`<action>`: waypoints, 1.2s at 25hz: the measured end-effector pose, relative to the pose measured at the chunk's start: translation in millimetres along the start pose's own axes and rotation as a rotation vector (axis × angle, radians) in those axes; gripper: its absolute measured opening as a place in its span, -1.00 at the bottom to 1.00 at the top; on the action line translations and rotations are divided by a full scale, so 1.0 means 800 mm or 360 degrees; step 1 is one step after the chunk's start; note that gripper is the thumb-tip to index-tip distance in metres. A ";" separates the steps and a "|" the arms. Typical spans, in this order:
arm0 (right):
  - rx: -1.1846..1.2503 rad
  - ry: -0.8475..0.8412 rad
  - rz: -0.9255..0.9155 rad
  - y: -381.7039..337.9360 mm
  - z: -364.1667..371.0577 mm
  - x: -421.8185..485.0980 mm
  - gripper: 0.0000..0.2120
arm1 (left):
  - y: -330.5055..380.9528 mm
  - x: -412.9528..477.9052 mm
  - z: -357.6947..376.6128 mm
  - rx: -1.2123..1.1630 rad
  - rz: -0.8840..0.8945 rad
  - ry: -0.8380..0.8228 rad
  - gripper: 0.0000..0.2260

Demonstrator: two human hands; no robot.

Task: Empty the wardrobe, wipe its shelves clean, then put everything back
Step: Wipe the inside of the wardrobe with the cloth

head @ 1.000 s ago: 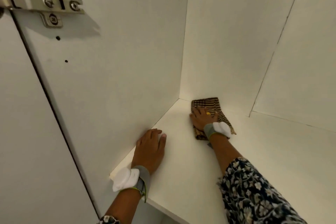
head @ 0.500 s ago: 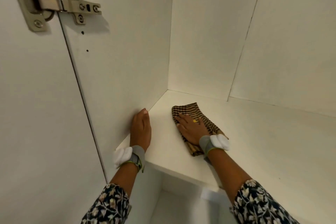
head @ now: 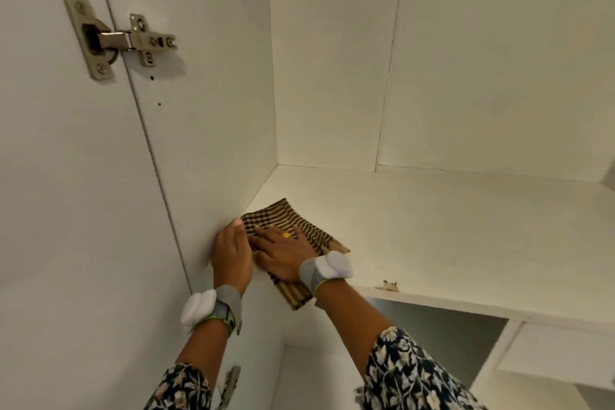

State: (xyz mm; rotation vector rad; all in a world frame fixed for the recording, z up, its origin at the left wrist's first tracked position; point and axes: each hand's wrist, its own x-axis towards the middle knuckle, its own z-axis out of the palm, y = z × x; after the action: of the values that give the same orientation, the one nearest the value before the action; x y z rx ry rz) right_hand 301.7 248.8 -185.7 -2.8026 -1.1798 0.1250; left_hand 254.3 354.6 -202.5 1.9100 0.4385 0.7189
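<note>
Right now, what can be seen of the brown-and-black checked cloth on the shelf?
The brown-and-black checked fabric cloth lies folded at the front left of the white wardrobe shelf, close to the side wall, one corner overhanging the front edge. The right hand presses on it with straight fingers, covering its middle. The left hand lies beside its left edge; contact there is unclear.

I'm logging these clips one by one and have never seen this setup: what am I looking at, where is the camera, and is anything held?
No machine here: a person's two bare hands, filmed by a camera worn on their head, looking into a white wardrobe. The right hand lies flat on a brown checked cloth, pressing it onto the shelf; its fingers are straight, nothing is gripped. The left hand rests beside the cloth, against the side wall. A metal hinge sits upper left.
</note>
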 end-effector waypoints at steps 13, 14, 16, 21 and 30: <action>0.0146 0.0205 0.1553 0.327 -0.026 -0.251 -0.44 | 0.060 0.011 0.128 0.1166 0.0215 -0.0861 -0.54; 0.0132 0.0212 0.1672 0.352 -0.030 -0.262 -0.44 | 0.067 0.013 0.144 0.1176 0.0218 -0.0907 -0.54; 0.0126 0.0203 0.1754 0.386 -0.036 -0.257 -0.44 | 0.076 0.016 0.172 0.1212 0.0227 -0.0957 -0.54; 0.0073 0.0187 0.1421 0.399 -0.045 -0.153 -0.44 | 0.115 0.010 0.259 0.1262 0.0266 -0.0931 -0.57; 0.0116 0.0119 0.0658 0.504 -0.062 -0.034 -0.50 | 0.132 0.007 0.401 0.1394 0.0309 -0.0717 -0.52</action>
State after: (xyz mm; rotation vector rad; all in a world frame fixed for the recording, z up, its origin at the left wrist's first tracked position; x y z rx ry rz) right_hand 574.0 -54.3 -184.6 -2.9134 -0.5558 0.0896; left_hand 466.7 92.3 -207.2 2.8794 0.2982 0.1775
